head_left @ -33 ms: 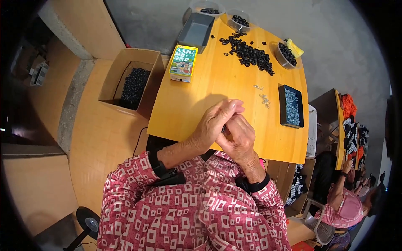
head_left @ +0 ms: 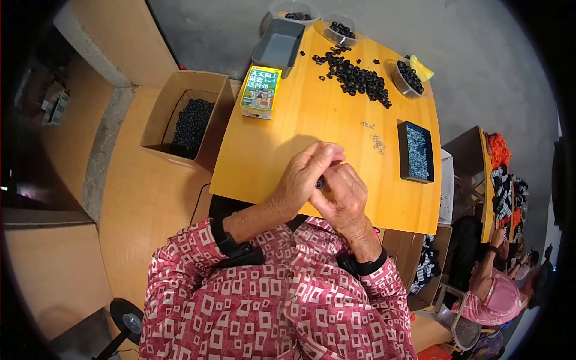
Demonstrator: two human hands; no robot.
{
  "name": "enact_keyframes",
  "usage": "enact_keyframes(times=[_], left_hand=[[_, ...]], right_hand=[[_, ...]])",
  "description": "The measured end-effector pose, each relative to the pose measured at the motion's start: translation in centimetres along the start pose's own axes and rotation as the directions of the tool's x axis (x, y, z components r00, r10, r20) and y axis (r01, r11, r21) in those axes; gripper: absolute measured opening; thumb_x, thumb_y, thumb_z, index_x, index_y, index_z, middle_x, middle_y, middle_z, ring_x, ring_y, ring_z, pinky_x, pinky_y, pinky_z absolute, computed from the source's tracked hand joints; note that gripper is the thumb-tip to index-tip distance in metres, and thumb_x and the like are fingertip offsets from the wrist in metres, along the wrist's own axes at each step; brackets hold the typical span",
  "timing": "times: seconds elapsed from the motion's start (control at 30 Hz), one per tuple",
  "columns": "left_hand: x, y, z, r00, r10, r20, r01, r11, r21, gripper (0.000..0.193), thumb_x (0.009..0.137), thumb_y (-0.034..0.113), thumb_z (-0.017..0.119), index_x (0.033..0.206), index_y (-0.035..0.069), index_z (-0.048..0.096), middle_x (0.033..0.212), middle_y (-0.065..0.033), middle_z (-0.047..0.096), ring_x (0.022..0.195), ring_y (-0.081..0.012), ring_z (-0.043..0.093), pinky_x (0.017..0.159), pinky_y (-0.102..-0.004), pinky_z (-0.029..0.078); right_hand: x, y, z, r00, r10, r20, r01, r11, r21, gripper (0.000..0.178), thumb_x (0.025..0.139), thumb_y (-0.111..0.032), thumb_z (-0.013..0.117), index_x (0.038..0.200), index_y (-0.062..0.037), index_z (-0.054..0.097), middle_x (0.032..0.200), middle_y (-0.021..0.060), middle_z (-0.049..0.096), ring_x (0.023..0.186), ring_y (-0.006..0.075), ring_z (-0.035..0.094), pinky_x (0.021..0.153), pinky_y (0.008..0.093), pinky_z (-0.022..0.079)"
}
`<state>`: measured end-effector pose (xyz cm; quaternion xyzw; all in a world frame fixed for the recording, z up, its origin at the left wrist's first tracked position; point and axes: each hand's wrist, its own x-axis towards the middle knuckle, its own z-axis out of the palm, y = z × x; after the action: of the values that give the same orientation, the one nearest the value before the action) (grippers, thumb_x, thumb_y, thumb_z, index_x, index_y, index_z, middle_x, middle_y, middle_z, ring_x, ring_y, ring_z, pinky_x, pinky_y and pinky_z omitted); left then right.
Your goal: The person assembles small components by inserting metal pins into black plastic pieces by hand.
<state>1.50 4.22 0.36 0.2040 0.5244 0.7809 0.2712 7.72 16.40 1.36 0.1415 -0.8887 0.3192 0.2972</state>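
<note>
Above the near edge of the wooden table, my two hands are brought together. A small black round part (head_left: 320,182) shows between them, mostly hidden by the fingers. My left hand (head_left: 305,179) is closed, its fingers bent over toward the right hand. My right hand (head_left: 342,195) is curled in against it, thumb pointing at the left palm. Which fingers carry the part's weight is hidden. Beyond the hands lies a small scatter of silvery metal pieces (head_left: 377,143), and farther off a loose pile of black ring-shaped parts (head_left: 361,80).
On the table (head_left: 252,162) are a grey tray (head_left: 279,45), a printed carton (head_left: 260,93), clear bowls of black parts (head_left: 410,78) and a black tray of small metal pieces (head_left: 416,151). A cardboard box (head_left: 214,135) stands left. Another person (head_left: 492,288) sits at right.
The right hand has shifted slightly to the right, and more of the black part shows between my hands. Nothing else on the table has visibly moved.
</note>
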Motion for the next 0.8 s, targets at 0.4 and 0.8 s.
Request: enact_keyframes(times=[0.4, 0.8], left_hand=[[-0.5, 1.5, -1.3, 0.963, -0.263, 0.061, 0.248, 0.951, 0.186, 0.028, 0.09, 0.02, 0.069, 0.106, -0.003, 0.071, 0.096, -0.0025, 0.069, 0.092, -0.0094, 0.06, 0.085, -0.0253, 0.047], [-0.9, 0.7, -1.3, 0.967, -0.252, 0.035, 0.253, 0.967, -0.018, 0.023, 0.092, 0.018, 0.069, 0.107, 0.0, 0.071, 0.098, -0.004, 0.071, 0.093, -0.0109, 0.063, 0.088, -0.0264, 0.048]], right_hand=[[0.4, 0.4, -3.6, 0.992, -0.104, 0.067, 0.119, 0.948, -0.295, 0.03, 0.074, -0.01, 0.077, 0.098, 0.0012, 0.064, 0.075, 0.0093, 0.053, 0.072, 0.0264, 0.056, 0.067, 0.0376, 0.046], [1.1, 0.8, -4.5, 0.981, 0.105, 0.165, -0.104, 0.994, -0.017, 0.039, 0.081, -0.011, 0.075, 0.117, -0.0027, 0.065, 0.084, 0.0086, 0.061, 0.081, 0.0263, 0.059, 0.076, 0.0374, 0.049]])
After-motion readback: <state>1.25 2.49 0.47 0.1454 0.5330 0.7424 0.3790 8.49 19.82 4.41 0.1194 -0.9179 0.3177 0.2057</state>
